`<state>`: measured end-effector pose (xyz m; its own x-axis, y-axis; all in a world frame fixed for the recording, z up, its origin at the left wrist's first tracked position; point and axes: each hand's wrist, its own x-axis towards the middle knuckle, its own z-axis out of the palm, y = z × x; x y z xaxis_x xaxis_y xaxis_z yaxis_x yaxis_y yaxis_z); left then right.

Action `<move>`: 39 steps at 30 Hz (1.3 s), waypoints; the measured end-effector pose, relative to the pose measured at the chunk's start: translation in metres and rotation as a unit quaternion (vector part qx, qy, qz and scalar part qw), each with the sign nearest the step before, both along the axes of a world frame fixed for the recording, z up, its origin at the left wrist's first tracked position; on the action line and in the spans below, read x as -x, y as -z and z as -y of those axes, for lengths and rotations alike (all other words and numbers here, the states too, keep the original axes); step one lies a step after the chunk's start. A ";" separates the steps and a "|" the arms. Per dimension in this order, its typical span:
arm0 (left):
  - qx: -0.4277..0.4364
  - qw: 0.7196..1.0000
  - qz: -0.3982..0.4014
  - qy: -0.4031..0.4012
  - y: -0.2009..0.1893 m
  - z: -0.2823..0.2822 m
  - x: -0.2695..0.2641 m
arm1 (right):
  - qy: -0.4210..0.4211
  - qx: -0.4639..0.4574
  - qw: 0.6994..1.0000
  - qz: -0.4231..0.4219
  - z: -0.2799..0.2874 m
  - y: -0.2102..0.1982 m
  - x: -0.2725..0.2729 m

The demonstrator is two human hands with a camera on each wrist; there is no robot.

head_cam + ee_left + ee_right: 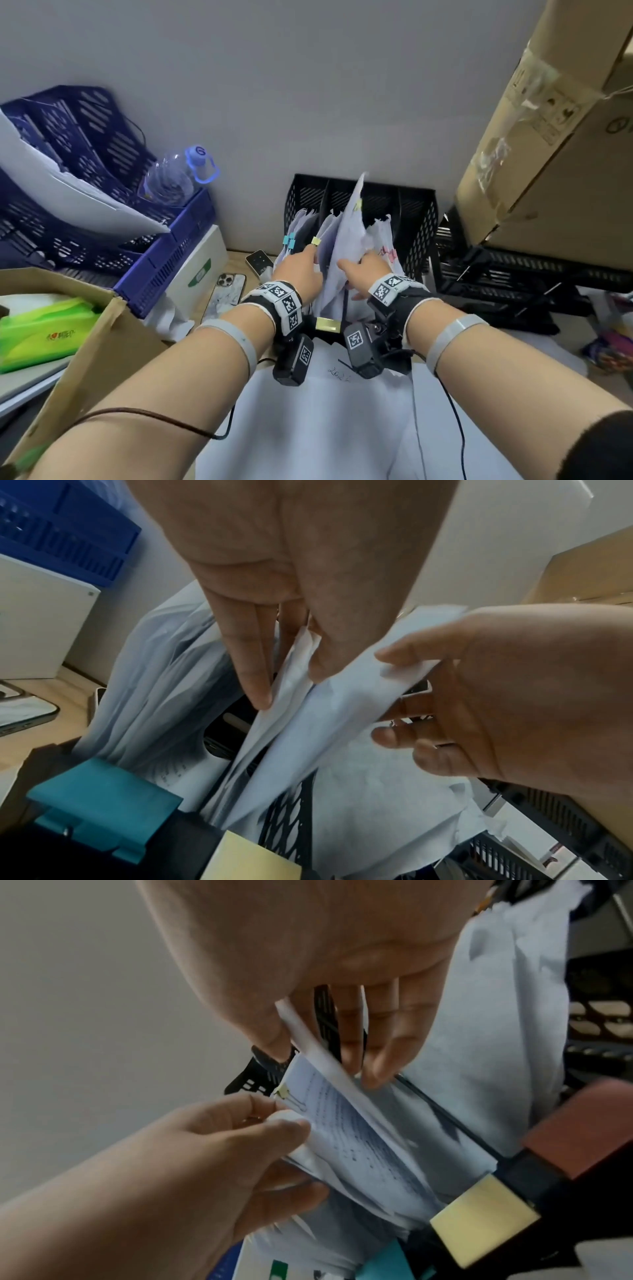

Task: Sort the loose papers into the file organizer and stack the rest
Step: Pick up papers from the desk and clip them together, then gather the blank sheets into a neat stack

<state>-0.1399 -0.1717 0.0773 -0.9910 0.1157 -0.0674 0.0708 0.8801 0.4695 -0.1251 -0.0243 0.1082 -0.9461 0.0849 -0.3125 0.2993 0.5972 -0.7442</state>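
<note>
Both my hands are in the organizer. Left hand pinches one paper bundle; right hand grips the sheaf just beside it.

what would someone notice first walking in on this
Both hands meet at the black file organizer against the wall: the left hand and right hand grip a sheaf of papers standing in its slots. At far left, a clear water bottle lies in a blue tray.
</note>
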 end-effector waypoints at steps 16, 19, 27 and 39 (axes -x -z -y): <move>-0.138 0.979 0.114 0.094 0.040 -0.002 -0.041 | -0.025 0.071 0.967 0.243 -0.034 0.081 -0.052; -0.051 0.961 0.265 0.055 0.080 0.010 -0.061 | -0.046 0.010 0.946 0.321 -0.056 0.113 -0.084; 0.156 0.943 0.295 -0.008 0.158 0.049 -0.134 | -0.007 -0.053 0.937 0.344 -0.081 0.185 -0.151; 0.114 0.967 0.224 -0.044 0.159 0.036 -0.166 | -0.145 -0.132 0.970 0.142 -0.075 0.184 -0.161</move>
<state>0.0263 -0.2080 -0.0822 -0.8618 -0.0368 -0.5060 -0.1746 0.9579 0.2278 0.0364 0.0512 -0.0756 -0.8208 -0.0591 -0.5682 0.2614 0.8456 -0.4655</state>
